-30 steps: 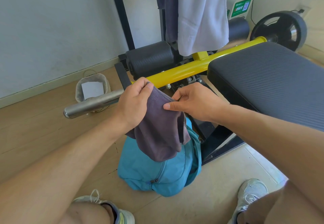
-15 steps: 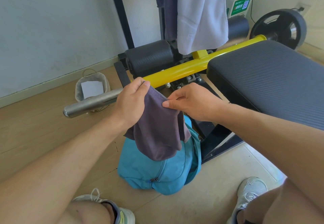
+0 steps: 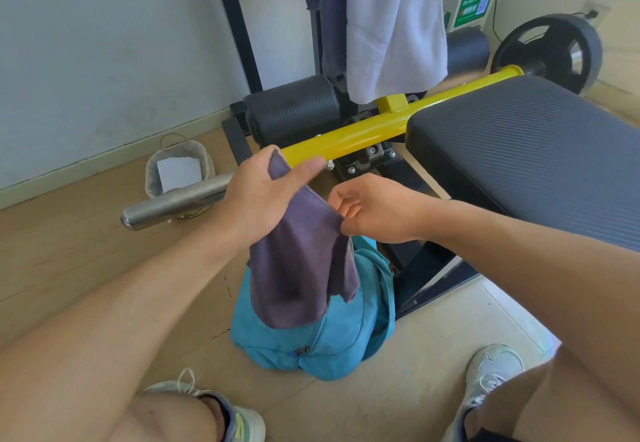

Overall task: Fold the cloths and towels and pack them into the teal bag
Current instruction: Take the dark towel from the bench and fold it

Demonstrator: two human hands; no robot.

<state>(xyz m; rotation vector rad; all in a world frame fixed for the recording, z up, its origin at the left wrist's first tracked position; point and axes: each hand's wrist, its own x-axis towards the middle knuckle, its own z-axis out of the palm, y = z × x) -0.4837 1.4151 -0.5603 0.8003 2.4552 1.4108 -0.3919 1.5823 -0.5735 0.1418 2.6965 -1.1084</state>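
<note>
Purple cloth (image 3: 301, 261) hangs limp over the teal bag (image 3: 311, 348); the left hand (image 3: 259, 195) grips its top corner, the right hand (image 3: 374, 213) pinches the facing edge. Soft, light and floppy, I judge; best held by corners, since it sags anywhere else.

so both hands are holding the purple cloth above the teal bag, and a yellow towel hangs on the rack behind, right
Not quite: the hanging towel is white, not yellow; the yellow thing is the bench's metal bar. The head view shows left hand and right hand holding the purple cloth above the teal bag.
</note>
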